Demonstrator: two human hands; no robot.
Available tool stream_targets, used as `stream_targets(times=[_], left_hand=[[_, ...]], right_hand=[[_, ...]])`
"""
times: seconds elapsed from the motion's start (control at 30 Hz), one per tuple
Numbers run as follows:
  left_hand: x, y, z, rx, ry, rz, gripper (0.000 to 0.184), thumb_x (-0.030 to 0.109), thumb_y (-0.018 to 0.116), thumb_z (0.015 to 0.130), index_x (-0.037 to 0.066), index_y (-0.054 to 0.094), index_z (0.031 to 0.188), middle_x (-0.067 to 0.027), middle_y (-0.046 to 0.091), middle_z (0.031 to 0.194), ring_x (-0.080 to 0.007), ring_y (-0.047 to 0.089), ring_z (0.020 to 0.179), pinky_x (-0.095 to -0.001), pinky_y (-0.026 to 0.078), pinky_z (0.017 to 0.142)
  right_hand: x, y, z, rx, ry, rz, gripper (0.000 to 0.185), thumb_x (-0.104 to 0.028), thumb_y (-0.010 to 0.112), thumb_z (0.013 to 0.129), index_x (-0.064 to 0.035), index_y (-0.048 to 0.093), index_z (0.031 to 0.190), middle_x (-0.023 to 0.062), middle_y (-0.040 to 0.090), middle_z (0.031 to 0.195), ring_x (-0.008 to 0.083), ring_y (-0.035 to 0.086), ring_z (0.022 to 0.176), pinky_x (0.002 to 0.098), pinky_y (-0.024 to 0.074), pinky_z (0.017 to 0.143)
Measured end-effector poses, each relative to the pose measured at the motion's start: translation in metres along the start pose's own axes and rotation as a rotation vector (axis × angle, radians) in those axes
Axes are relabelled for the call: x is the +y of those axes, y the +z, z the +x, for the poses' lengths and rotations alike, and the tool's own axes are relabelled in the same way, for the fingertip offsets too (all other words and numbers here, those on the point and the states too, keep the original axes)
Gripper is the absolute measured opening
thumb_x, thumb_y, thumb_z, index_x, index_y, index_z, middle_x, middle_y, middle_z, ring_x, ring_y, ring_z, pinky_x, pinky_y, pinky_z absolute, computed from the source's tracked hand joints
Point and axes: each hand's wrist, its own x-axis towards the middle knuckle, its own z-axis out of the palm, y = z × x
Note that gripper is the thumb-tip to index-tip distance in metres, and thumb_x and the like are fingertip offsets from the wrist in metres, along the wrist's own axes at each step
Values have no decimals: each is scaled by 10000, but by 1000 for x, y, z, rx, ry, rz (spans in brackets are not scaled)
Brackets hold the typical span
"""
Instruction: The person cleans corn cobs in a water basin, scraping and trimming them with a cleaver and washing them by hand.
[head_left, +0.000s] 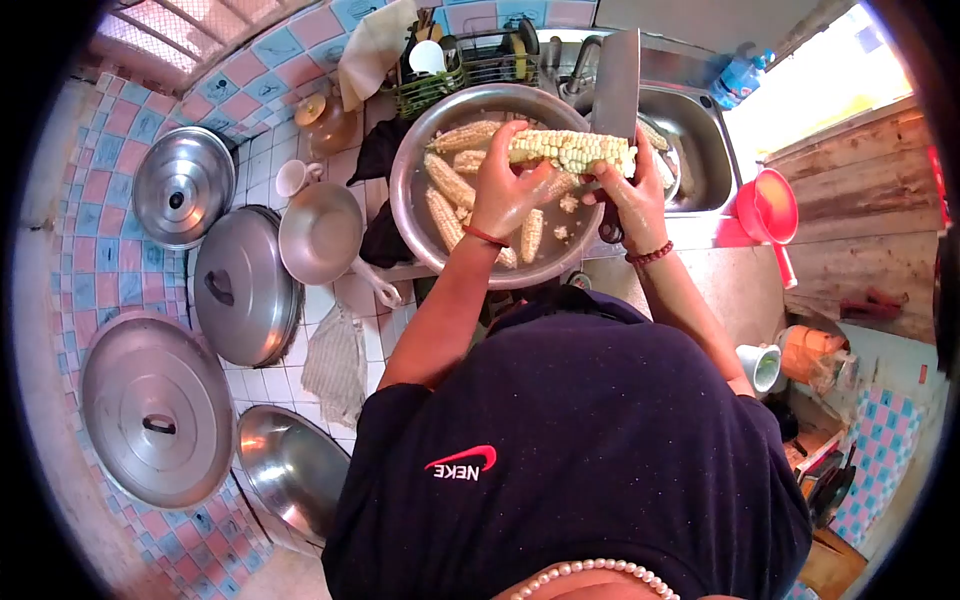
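Where the hands meet: left hand [492, 185] gripping one end of the corn cob [560, 146]; right hand [635, 195] wrapped round the knife, thumb pressed to the other end, probably to keep the cob steady.
Corn cob: level between the two hands, over the basin; its ends are covered by fingers.
Knife: broad blade [617, 85] pointing away beyond the right hand, perhaps to keep it clear of the left; part of it is hidden behind cob and fingers, so whether the edge touches kernels cannot be told.
Basin [412, 185]: directly beneath both hands, likely so drips and bits fall back in.
Loose cobs [450, 181]: in cloudy water under the left hand, some blocked by the forearm and wrist.
Sink [705, 130]: just right of the right hand; pale pieces [655, 135] there are half hidden by that hand.
Pan [320, 240]: left of the left hand, apparently set aside for room.
Dish rack [465, 72]: beyond the left hand, contents too jumbled to sort.
Bottle [738, 80]: beyond the right hand, beside washed-out glare.
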Motion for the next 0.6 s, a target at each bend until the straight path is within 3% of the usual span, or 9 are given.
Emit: stream_targets(times=[0.13, 0.2, 0.3, 0.4, 0.53, 0.6], left_hand=[[-1, -12, 1, -60, -29, -90, 550, -21, 497, 902, 54, 369, 1431, -140, 531, 1258, -204, 657, 993, -300, 608, 691], [-10, -13, 4, -26, 62, -113, 509, -35, 438, 924, 58, 385, 1423, -148, 571, 1208, -223, 661, 1014, -314, 615, 730], [-14, -12, 0, 185, -131, -439, 483, -24, 394, 940, 3, 357, 1420, -183, 550, 1249, -297, 669, 1010, -361, 609, 776], [-12, -14, -4, 32, -458, -695, 426, 68, 427, 969, -24, 379, 1382, -220, 508, 1306, -351, 650, 1034, -413, 596, 824], [2, -2, -16, -258, -505, -1105, 371, 173, 493, 981, -38, 420, 1277, -219, 505, 1307, -368, 590, 1121, -458, 554, 913], [2, 3, -13, -226, -425, -937, 366, 160, 506, 982, 27, 405, 1307, -169, 505, 1315, -377, 564, 1142, -503, 534, 938]], right_hand=[[-5, 0, -1, -29, -23, 15, 774, -15, 682, 850, -33, 249, 1491, 100, 555, 1167, 117, 625, 810, 238, 551, 570], [-5, -4, -1, -63, -9, 8, 806, -19, 696, 833, -31, 238, 1496, 100, 550, 1179, 133, 622, 876, 257, 557, 664], [0, -12, 4, -107, -124, -77, 868, -23, 717, 799, -35, 217, 1508, 104, 540, 1203, 163, 598, 1005, 292, 528, 830], [6, -17, 3, -144, -244, -166, 937, -27, 735, 759, -44, 191, 1521, 111, 527, 1238, 187, 550, 1125, 321, 466, 960], [17, -27, 7, -204, -347, -275, 993, -17, 744, 726, -56, 166, 1533, 121, 513, 1275, 205, 532, 1164, 338, 445, 996], [15, -28, 7, -233, -334, -279, 1013, -18, 754, 712, -57, 165, 1535, 126, 507, 1294, 208, 526, 1181, 342, 428, 1018]])
